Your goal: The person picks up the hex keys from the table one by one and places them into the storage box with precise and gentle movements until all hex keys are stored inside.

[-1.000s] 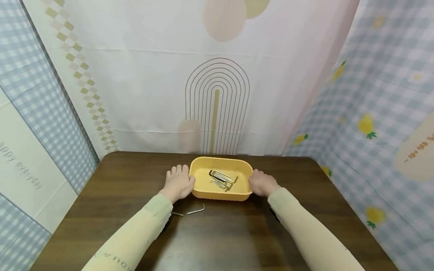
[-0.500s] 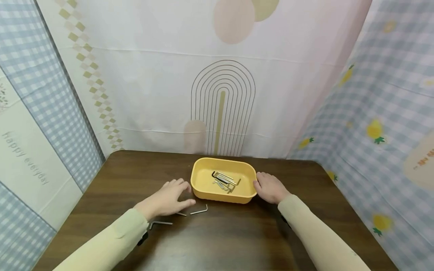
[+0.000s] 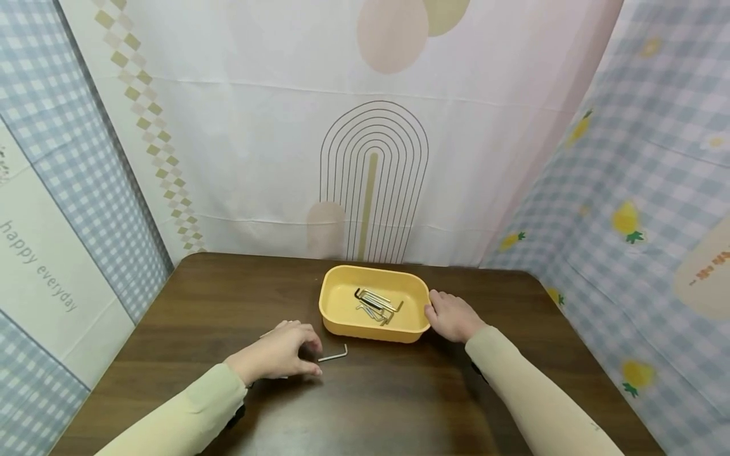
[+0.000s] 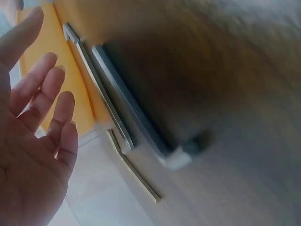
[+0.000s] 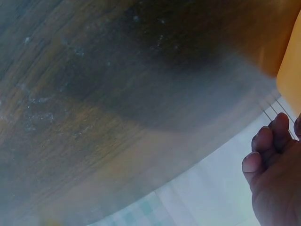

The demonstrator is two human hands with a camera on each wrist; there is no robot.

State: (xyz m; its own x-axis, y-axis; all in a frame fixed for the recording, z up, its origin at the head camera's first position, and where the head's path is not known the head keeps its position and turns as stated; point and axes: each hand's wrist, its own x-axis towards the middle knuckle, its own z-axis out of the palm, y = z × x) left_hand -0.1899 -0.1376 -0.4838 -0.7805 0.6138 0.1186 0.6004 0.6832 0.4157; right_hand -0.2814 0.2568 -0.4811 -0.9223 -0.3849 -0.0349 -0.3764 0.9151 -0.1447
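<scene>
My left hand (image 3: 279, 354) hovers over the table, its fingers spread and bent a little, with nothing in its grasp. Beside its fingertips lies a silver hex key (image 3: 333, 356); other keys are mostly hidden under the hand. In the left wrist view, a long hex key (image 4: 104, 96), a darker hex key (image 4: 129, 99) and a thinner hex key (image 4: 136, 176) lie near the open palm. A yellow plastic box (image 3: 342, 326) holds several hex keys (image 3: 376, 303), silver, brassy and black. At its right end, my right hand (image 3: 454, 318) holds the rim between thumb and fingers.
The dark wooden table (image 3: 388, 405) has rounded far corners. Behind it hangs a white patterned curtain (image 3: 256, 158). Blue checked cloth (image 3: 616, 253) hangs along the right side, with more on the left.
My left hand has let go of the box's left end and moved left and nearer, over the loose hex keys. The right hand stays at the box's right end.
</scene>
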